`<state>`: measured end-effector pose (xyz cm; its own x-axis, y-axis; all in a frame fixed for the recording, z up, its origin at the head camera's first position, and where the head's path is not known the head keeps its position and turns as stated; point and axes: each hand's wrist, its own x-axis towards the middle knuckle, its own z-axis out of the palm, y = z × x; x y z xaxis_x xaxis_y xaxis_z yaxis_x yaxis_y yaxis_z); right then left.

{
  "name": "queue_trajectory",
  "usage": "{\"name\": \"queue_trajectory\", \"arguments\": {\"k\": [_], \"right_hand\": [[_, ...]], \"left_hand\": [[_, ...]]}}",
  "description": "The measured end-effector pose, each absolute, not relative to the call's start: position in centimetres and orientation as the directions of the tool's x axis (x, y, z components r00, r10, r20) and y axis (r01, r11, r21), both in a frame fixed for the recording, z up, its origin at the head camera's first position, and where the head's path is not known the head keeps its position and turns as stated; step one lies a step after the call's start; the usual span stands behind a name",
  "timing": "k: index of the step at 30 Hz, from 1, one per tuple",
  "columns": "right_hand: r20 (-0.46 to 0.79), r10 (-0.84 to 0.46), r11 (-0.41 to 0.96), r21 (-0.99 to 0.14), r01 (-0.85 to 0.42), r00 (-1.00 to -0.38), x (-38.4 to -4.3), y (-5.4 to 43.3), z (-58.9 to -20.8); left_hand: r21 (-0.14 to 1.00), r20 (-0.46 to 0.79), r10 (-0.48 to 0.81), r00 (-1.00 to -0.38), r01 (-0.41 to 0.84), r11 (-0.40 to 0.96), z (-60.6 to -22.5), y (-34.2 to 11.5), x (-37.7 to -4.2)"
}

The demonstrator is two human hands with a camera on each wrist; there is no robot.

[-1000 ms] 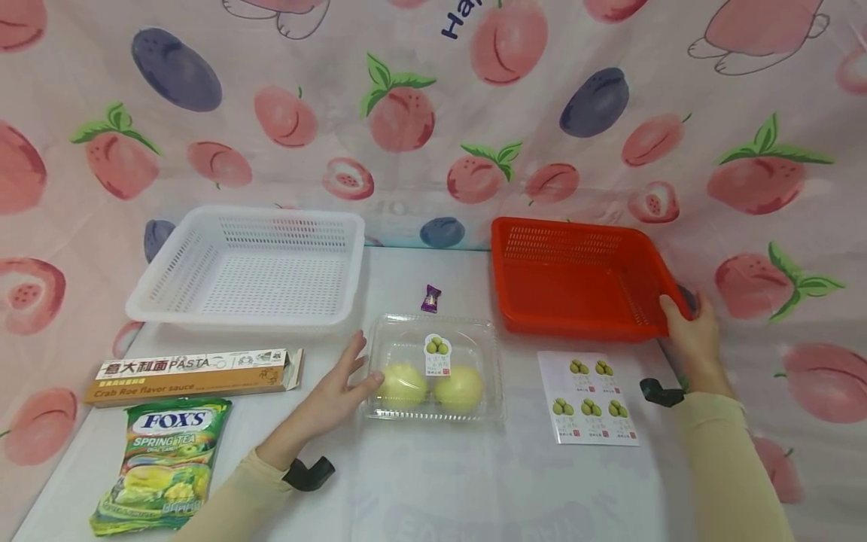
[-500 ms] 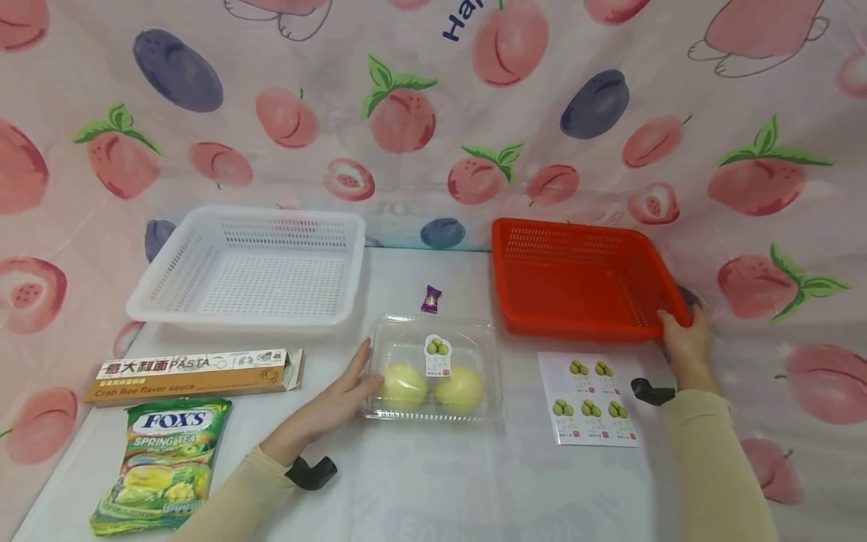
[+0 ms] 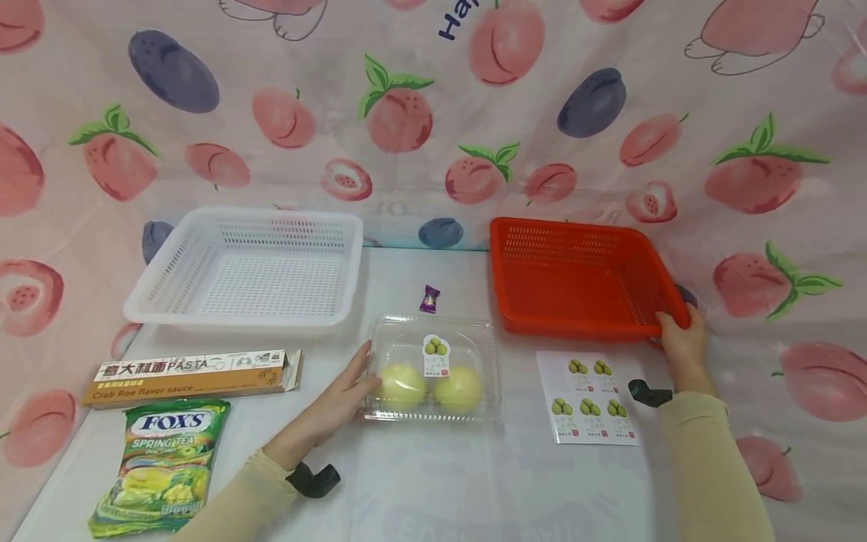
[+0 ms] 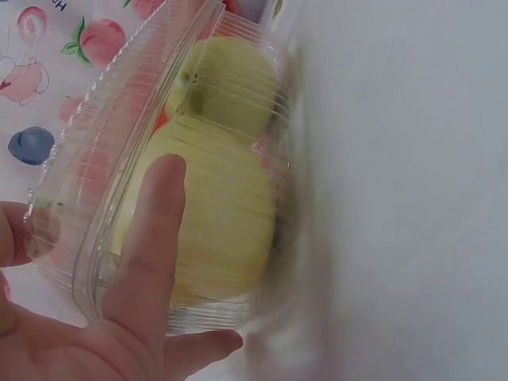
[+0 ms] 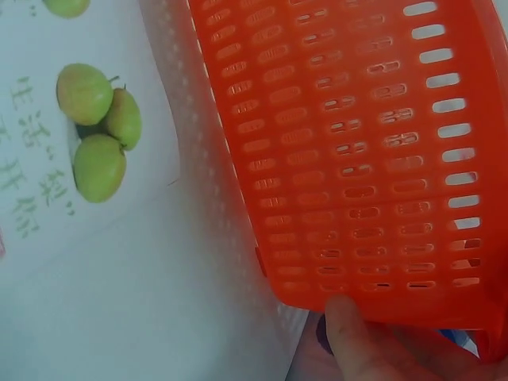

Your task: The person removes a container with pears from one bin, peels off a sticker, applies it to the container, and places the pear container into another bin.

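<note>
A clear plastic clamshell box (image 3: 433, 429) with two round yellow-green fruits (image 3: 403, 386) inside and a pear sticker (image 3: 436, 356) on its lid sits mid-table. My left hand (image 3: 339, 399) holds its left end, the fingers toward the back corner; the left wrist view shows one digit (image 4: 155, 230) laid along the box side and others round the end. Off to the right, my right hand (image 3: 684, 354) grips the front right corner of a red plastic basket (image 3: 576, 327). In the right wrist view the thumb (image 5: 345, 325) lies on the basket's wall (image 5: 341, 198), other fingers partly out of sight.
At the back left stands a white basket (image 3: 237, 320). In front of it lie a pasta box (image 3: 190, 379) and a green candy bag (image 3: 159, 467). A purple-wrapped candy (image 3: 430, 299) lies behind the clear box. A sticker sheet (image 3: 589, 399) lies before the red basket.
My left hand has moved in from just beside the clear box and taken its left end. My right hand has closed round the red basket's corner. Box and baskets stay in place.
</note>
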<state>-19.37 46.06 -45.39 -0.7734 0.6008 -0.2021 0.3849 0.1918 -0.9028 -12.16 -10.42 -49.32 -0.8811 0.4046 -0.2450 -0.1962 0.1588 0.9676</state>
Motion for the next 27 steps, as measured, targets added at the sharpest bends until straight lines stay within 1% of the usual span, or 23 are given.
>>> {"name": "queue_trajectory", "arguments": {"k": [6, 9, 16, 21, 27], "right_hand": [[-0.233, 0.588, 0.124, -0.92, 0.371, -0.775, -19.5, 46.0, -45.6], [-0.237, 0.59, 0.1, -0.927, 0.361, -0.772, -19.5, 45.9, -45.6], [-0.223, 0.615, 0.068, -0.94, 0.334, -0.756, -19.4, 45.7, -45.4], [-0.222, 0.629, 0.091, -0.931, 0.354, -0.745, -19.4, 45.8, -45.5], [-0.231, 0.617, 0.066, -0.937, 0.343, -0.752, -19.4, 45.8, -45.5]], "left_hand": [[0.968, -0.242, 0.376, -0.894, -0.195, 0.158, -49.2, -10.7, -11.7], [0.972, -0.231, 0.371, -0.9, -0.194, 0.134, -48.6, -10.8, -11.4], [0.978, -0.206, 0.387, -0.899, -0.178, 0.107, -45.8, -11.3, -10.7], [0.984, -0.174, 0.402, -0.899, -0.142, 0.109, -43.7, -11.3, -10.6], [0.988, -0.134, 0.415, -0.9, -0.09, 0.124, -41.5, -10.8, -11.1]]}}
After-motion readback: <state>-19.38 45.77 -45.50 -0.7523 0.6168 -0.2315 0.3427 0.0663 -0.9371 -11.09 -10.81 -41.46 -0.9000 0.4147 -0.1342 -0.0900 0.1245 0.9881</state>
